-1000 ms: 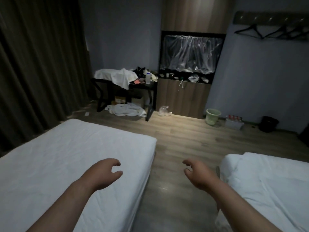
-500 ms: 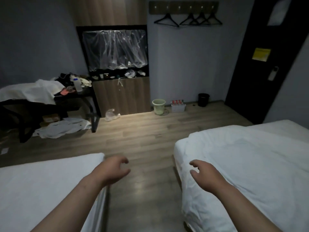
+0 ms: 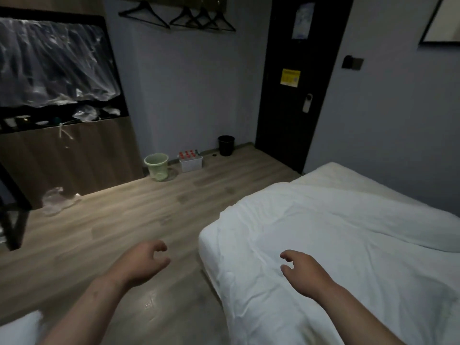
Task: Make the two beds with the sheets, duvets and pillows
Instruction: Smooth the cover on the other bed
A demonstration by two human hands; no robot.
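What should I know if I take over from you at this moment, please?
The left hand is loosely curled and empty, over the floor.
The right hand is loosely curled and empty, above the right bed.
A wrinkled white cover lies over most of the right bed; the far end is bare. Sheet or duvet, I cannot tell.
Of the left bed only a white corner shows, bottom left.
No pillows in view.
Done: cover laid, not smoothed.
Left: straighten it, probably next; add the remaining bedding and pillows; check the left bed.
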